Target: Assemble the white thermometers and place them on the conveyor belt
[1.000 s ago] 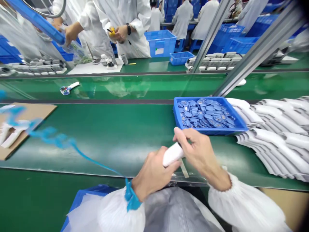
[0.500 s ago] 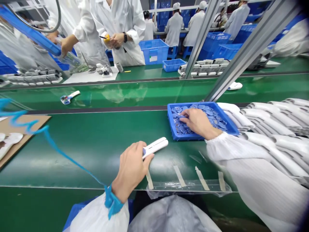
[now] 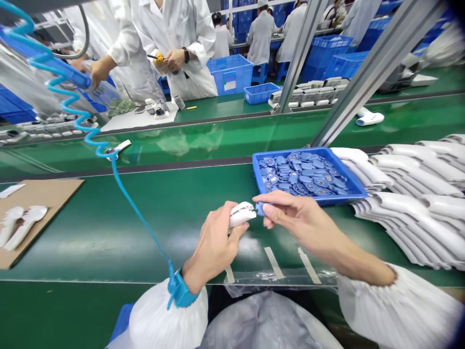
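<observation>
My left hand (image 3: pixel 216 240) is closed around a white plastic housing (image 3: pixel 242 214), its slotted end pointing right. Between the thumb and fingers of my right hand (image 3: pixel 294 218) is a small blue plastic piece (image 3: pixel 260 209), right by the housing's end; whether the two touch I cannot tell. Behind my right hand stands a blue tray (image 3: pixel 257 177) filled with many similar blue pieces (image 3: pixel 305 169). A blue wrist strap (image 3: pixel 183 289) with a coiled cord is on my left wrist.
Stacked white housings (image 3: pixel 417 208) lie at the right beside the tray. Cardboard (image 3: pixel 54 203) with white parts is at the left. Tape strips (image 3: pixel 273 262) line the bench's front edge. A metal post (image 3: pixel 363 82) rises behind the tray. Across the belt, co-workers in white coats (image 3: pixel 174 43) stand.
My right hand has come out of the tray with a blue piece and moved left to the housing. My left hand has shifted slightly right and turned the housing's end toward it.
</observation>
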A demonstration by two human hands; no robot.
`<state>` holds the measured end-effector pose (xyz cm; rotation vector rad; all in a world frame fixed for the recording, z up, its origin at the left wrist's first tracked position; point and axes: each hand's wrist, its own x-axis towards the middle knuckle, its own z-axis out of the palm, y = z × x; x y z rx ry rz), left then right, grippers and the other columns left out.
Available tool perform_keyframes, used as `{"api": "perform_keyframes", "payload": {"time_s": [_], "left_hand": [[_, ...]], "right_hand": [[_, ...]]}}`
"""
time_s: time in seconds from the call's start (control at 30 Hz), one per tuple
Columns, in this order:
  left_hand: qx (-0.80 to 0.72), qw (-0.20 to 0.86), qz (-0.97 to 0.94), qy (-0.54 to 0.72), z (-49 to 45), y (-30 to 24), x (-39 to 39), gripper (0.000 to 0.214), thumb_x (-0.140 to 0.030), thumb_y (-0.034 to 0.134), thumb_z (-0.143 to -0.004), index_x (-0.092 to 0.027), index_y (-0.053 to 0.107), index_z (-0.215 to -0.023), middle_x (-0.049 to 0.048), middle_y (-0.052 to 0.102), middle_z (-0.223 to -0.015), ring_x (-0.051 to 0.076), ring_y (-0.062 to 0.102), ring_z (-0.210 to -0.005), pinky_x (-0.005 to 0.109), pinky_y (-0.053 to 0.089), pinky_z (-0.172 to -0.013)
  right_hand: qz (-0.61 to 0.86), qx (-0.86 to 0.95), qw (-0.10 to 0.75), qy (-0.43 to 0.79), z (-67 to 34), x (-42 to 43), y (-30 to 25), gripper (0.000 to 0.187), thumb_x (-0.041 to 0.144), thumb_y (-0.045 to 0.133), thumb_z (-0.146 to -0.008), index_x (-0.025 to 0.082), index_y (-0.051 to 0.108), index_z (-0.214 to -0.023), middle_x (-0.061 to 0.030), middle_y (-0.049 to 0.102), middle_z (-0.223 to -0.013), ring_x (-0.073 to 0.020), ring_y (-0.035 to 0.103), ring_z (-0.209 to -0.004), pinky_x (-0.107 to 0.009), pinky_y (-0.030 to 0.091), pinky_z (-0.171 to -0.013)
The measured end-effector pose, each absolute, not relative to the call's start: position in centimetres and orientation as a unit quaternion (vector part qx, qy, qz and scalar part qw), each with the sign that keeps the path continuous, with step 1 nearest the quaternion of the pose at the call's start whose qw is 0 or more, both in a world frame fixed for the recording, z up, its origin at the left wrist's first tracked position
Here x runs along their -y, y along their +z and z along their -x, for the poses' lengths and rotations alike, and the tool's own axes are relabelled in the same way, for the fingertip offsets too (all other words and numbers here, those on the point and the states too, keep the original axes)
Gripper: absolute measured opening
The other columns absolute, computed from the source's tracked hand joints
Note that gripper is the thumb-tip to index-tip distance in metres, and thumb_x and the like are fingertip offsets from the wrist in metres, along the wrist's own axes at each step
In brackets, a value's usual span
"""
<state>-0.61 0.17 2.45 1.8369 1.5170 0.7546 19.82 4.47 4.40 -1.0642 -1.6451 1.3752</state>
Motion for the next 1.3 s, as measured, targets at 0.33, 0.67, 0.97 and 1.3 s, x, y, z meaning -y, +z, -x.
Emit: {"api": "perform_keyframes", "payload": {"time_s": [0.33, 0.67, 0.97, 1.3], "left_hand": [[-0.537, 0.229, -0.783, 0.217, 0.4, 2.6, -0.3, 0.014, -0.031, 0.05, -0.104, -0.02, 0.055, -0.111, 0.0035, 0.067, -0.102, 0.021, 0.059, -0.089, 0.036, 0.041, -0.082], [-0.533, 0.159, -0.779, 0.289, -0.7, 0.8, 0.0, 0.023, -0.038, 0.05, -0.103, -0.02, 0.064, -0.104, 0.0036, 0.069, -0.093, 0.02, 0.059, -0.086, 0.036, 0.04, -0.08], [-0.668, 0.007, -0.635, 0.388, -2.6, -2.5, -0.4, 0.051, -0.032, 0.048, -0.1, -0.021, 0.034, -0.052, -0.0016, 0.04, -0.048, 0.012, 0.036, -0.048, 0.031, 0.025, -0.055], [-0.615, 0.217, -0.538, 0.535, -1.9, -2.4, 1.3, 0.044, -0.044, 0.045, -0.102, -0.02, 0.055, -0.067, 0.0062, 0.067, -0.079, 0.019, 0.066, -0.081, 0.033, 0.053, -0.079]], "right_hand": [[0.383, 0.781, 0.359, 0.338, -18.7, -2.7, 3.7, 0.032, 0.028, 0.053, -0.103, 0.025, 0.068, -0.131, -0.0045, 0.069, -0.132, -0.0186, 0.065, -0.118, -0.035, 0.053, -0.103], [0.431, 0.79, 0.396, 0.18, -19.0, -1.3, 1.2, 0.016, 0.026, 0.052, -0.103, 0.023, 0.064, -0.112, -0.0039, 0.075, -0.107, -0.0174, 0.07, -0.097, -0.03, 0.056, -0.086], [0.453, 0.813, 0.303, 0.207, -18.7, 1.7, -0.1, 0.023, 0.035, 0.044, -0.106, 0.021, 0.063, -0.107, -0.0042, 0.066, -0.089, -0.016, 0.062, -0.068, -0.029, 0.049, -0.06], [0.603, 0.441, 0.219, 0.628, -19.1, 1.6, -2.5, 0.053, 0.065, 0.038, -0.099, 0.022, 0.056, -0.074, 0.0025, 0.052, -0.053, -0.01, 0.033, -0.036, -0.025, 0.023, -0.035]]}}
